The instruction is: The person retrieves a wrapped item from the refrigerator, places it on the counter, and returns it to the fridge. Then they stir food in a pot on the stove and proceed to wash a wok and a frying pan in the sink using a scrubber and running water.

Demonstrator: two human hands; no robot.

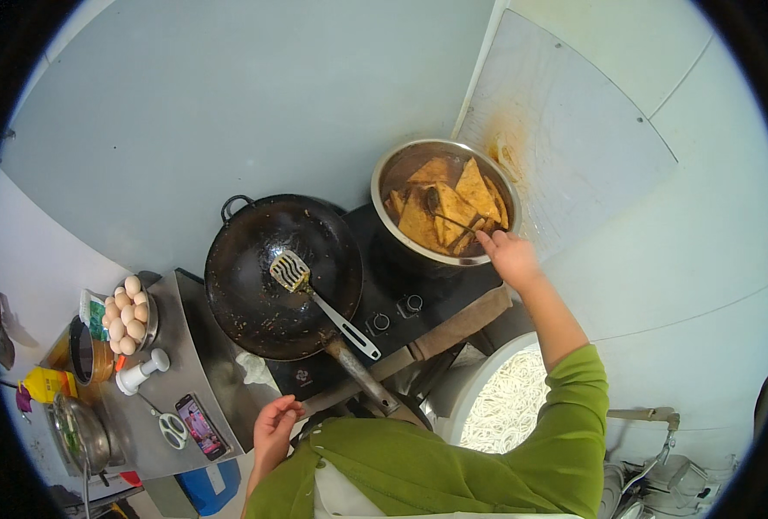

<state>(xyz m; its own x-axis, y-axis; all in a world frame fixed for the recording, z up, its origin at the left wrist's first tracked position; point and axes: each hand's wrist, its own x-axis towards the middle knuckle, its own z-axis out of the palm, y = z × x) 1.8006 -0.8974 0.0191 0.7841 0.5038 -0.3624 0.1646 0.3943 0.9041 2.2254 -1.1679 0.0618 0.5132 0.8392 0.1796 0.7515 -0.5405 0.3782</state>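
My right hand (pixel 512 258) grips the thin handle of a dark spoon (pixel 433 198) at the right rim of a steel pot (pixel 381 211). The spoon's bowl rests among triangular pieces of fried tofu (pixel 478 189) in brown broth. Lower down, my left hand (pixel 275 423) hangs near the stove's front edge, its fingers loosely curled and nothing visible in them. A black wok (pixel 247 272) stands to the left of the pot. Across it lies a slotted metal turner (pixel 341 319), its head inside the wok and its handle over the rim.
On the steel counter (pixel 156 337) at left are a bowl of eggs (pixel 127 314), scissors (pixel 171 429), a phone (pixel 202 428) and a white press-type tool (pixel 140 373). The wok's handle (pixel 361 376) juts towards me. A white tub of noodles (pixel 504 402) stands right of my body.
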